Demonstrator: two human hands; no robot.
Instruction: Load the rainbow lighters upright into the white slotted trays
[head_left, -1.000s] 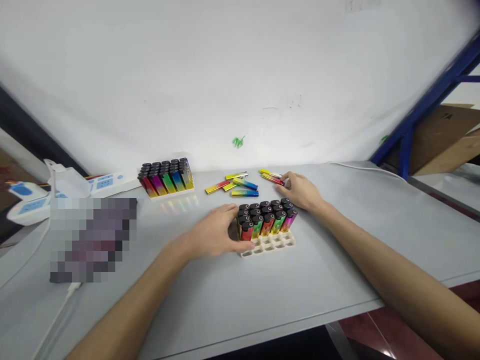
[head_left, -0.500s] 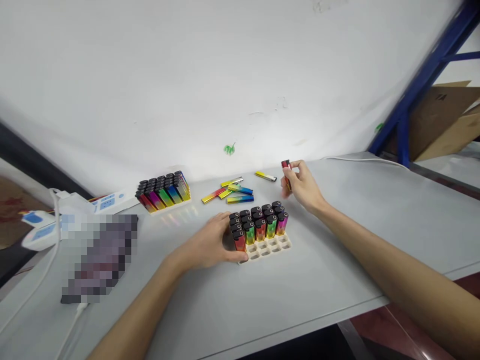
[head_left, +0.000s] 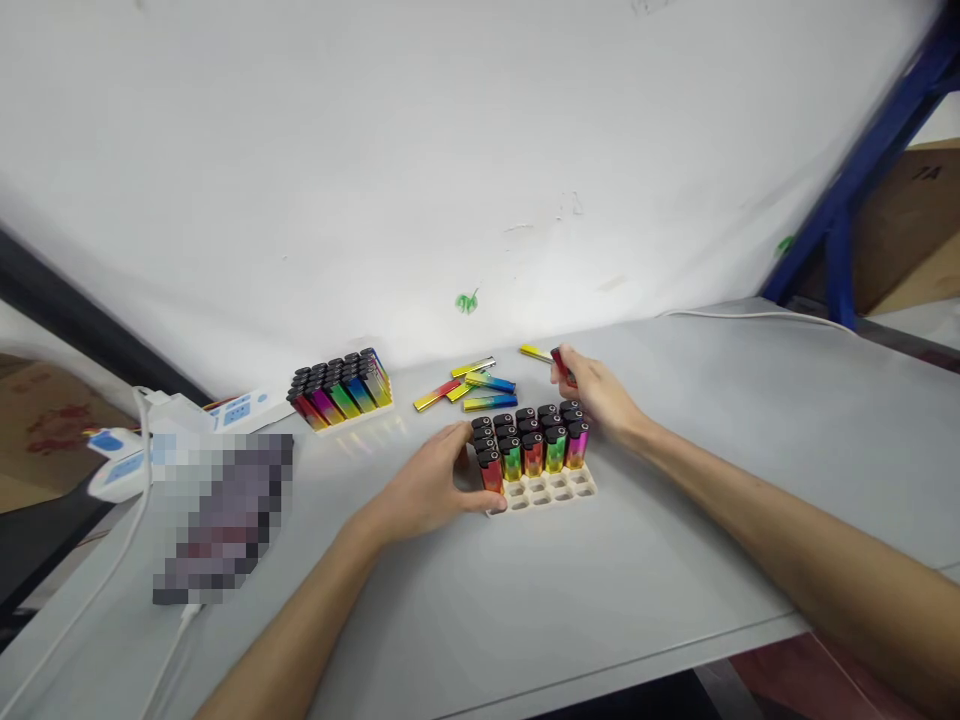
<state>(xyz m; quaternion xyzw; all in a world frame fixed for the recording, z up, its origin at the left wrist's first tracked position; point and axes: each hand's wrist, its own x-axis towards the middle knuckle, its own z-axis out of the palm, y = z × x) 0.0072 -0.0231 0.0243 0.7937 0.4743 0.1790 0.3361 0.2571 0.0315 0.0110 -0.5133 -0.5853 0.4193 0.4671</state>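
Observation:
In front of me stands a cream lighter tray (head_left: 556, 493) with rows of colourful black-topped lighters (head_left: 533, 457) upright in its far part. Several holes along its near side hold nothing. My left hand (head_left: 433, 482) grips the tray's left end, thumb at the near corner beside a red lighter (head_left: 490, 474) and fingers round the back. Behind the tray's right end, my right hand (head_left: 598, 395) is closed on a tilted red lighter (head_left: 564, 367), its lower part hidden by the fingers.
Loose lighters (head_left: 489, 383) lie in a small heap behind the tray, with a yellow one (head_left: 535, 354) to their right. A second full tray (head_left: 354, 415) stands at the back left. Power strips (head_left: 240, 408), cables and a pixelated dark object (head_left: 232, 520) are at left.
My right hand has come lower and nearer the tray with the red lighter, now partly covering the loose yellow one. My left hand keeps its hold. The whole view has shifted slightly.

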